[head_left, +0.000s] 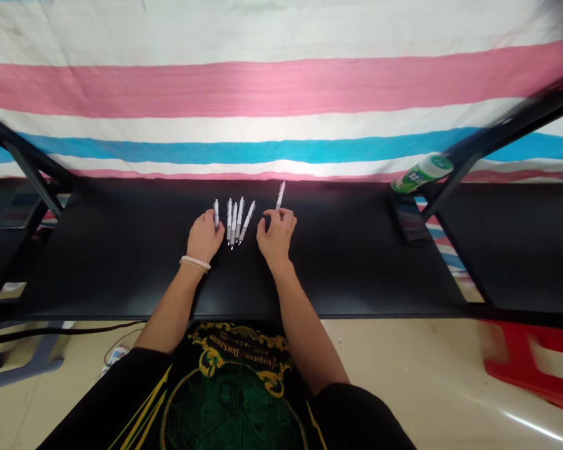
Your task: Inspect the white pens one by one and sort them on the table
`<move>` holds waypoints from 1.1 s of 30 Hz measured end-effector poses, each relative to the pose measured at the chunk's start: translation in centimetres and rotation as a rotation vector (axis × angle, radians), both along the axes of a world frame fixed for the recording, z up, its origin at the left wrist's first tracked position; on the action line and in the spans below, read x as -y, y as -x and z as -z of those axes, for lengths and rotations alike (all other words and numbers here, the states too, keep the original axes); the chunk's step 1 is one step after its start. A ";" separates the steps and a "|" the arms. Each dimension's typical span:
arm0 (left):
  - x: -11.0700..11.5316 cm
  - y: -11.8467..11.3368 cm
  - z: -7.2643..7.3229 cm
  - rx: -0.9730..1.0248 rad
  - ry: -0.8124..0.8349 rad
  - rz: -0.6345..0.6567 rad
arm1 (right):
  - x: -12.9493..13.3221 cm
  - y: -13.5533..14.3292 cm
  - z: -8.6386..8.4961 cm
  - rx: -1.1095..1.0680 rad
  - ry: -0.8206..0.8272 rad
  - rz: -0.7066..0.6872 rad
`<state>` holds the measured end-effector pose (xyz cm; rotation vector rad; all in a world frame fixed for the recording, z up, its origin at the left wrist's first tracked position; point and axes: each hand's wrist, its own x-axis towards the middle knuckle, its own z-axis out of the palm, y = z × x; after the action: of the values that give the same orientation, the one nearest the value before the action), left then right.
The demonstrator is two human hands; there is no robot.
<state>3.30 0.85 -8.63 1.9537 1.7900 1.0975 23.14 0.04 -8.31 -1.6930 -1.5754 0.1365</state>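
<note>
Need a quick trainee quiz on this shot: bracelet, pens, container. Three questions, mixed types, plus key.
1. Multiple choice. The white beaded bracelet is worn on: A) the right wrist; B) the left wrist; C) both wrists.
2. True or false. The green-and-white cylindrical container is to the right of the slim white-and-grey pens lying between the left hand and the right hand.
3. Open. What lies at the right hand's fingers?

Key: 1. B. 2. True. 3. A single white-and-grey pen.
</note>
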 end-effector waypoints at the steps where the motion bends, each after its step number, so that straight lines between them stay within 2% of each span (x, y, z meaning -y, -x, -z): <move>1: -0.1 0.2 -0.2 0.027 0.012 0.004 | 0.1 0.3 -0.2 -0.030 -0.015 -0.065; 4: -0.1 0.4 -0.8 0.215 0.054 0.014 | 0.5 1.3 -0.5 -0.145 -0.019 -0.284; 9: 0.3 -0.6 -1.8 0.762 0.104 0.004 | 1.4 3.1 -0.3 -0.414 0.107 -0.527; 12: 0.6 -1.6 -2.0 0.986 0.145 0.048 | 1.6 3.8 0.0 -0.661 0.204 -0.585; 15: 0.6 -2.1 -2.0 1.078 0.160 0.088 | 1.4 4.0 -0.1 -0.891 0.292 -0.582; 17: 0.5 -2.1 -1.9 1.122 0.173 0.115 | 1.1 3.8 -0.4 -0.957 0.328 -0.588; 20: 0.1 -1.6 -2.1 1.201 0.163 0.121 | 0.9 3.4 -0.7 -0.963 0.293 -0.560; 26: -0.4 -0.6 -2.5 1.328 0.091 0.055 | 0.8 3.0 -0.7 -0.894 0.243 -0.539; 28: -0.4 -0.7 -2.3 1.330 0.064 0.019 | 1.0 3.0 -0.6 -0.819 0.207 -0.509; 33: -0.3 -1.1 -1.9 1.360 0.049 -0.066 | 1.2 3.2 -0.5 -0.581 -0.006 -0.470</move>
<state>4.44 1.18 -6.68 0.6391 1.0255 1.7159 19.93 -1.17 -7.83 -1.1026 -1.4739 0.7855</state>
